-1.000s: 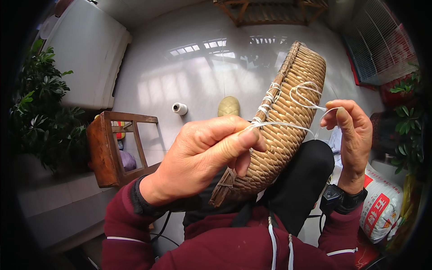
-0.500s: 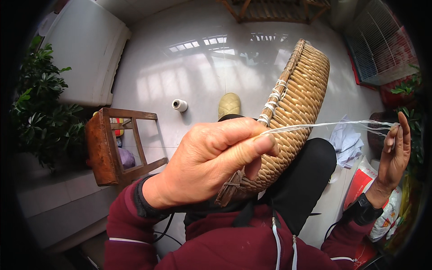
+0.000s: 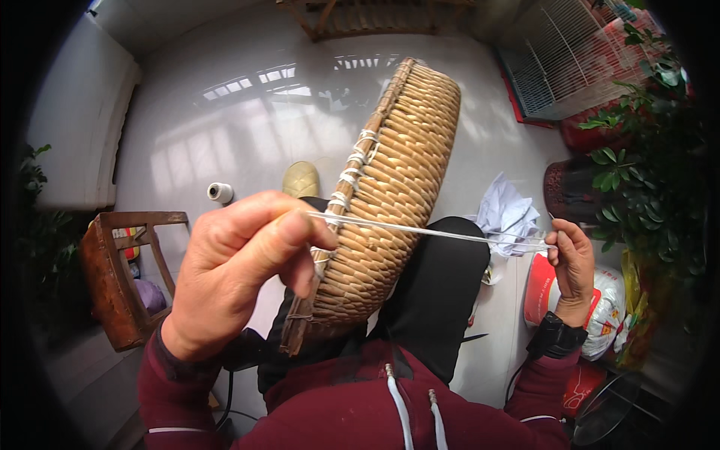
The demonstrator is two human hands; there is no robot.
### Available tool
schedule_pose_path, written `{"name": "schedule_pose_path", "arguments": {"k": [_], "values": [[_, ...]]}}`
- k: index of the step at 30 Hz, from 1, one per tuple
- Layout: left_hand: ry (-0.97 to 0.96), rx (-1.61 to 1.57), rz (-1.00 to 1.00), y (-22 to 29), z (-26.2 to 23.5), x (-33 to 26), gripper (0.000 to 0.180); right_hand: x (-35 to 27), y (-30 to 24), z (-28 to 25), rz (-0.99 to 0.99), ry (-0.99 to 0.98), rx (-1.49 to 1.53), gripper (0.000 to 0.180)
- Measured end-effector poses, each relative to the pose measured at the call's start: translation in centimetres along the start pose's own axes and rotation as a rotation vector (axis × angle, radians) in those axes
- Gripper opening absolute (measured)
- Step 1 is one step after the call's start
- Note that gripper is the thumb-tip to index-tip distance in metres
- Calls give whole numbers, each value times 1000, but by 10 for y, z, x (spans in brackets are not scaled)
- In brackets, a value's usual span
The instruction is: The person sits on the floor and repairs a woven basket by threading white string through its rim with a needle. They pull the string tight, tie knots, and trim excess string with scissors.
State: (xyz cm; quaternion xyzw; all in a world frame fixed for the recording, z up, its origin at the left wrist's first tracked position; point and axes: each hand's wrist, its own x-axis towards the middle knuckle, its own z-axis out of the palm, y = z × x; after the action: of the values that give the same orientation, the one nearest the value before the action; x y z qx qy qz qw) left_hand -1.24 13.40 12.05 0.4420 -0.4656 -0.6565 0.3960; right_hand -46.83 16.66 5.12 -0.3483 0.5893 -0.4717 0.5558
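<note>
Cord [image 3: 450, 233] is shown drawn taut across the woven basket [image 3: 397, 202]; compared with the earlier views, where it lay in loose loops near the rim, it is now pulled straight, the right hand [image 3: 571, 259] having been carried outward toward three o'clock; the stitch is judged to be in the course of being tightened. The left hand [image 3: 244, 274] is closed in a pinch on the cord's near end at nine o'clock of the basket; the right hand is closed on the far end, fingers curled. The basket is propped on edge upon the lap, at centre. Counted: one basket; one cord; two hands; one spool [image 3: 220, 193] at ten o'clock; one wooden stool [image 3: 120, 277] at eight o'clock; one wire cage [image 3: 562, 60] at one o'clock.
</note>
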Motion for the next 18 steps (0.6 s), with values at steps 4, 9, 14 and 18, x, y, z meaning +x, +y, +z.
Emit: {"name": "schedule_pose_path", "arguments": {"k": [4,9,14,18], "values": [[68,93,44,-3,-2,0,33,-4,6,7,-33,72,99,25],[83,76,75,-14,-9,-4,33,-9,14,-18,-72,199,295,28],[82,95,77,-16,-9,-7,32,-30,16,-41,-91,80,412,32],[17,170,40,-7,-4,-4,32,-49,5,-39,-162,-53,467,33]]}}
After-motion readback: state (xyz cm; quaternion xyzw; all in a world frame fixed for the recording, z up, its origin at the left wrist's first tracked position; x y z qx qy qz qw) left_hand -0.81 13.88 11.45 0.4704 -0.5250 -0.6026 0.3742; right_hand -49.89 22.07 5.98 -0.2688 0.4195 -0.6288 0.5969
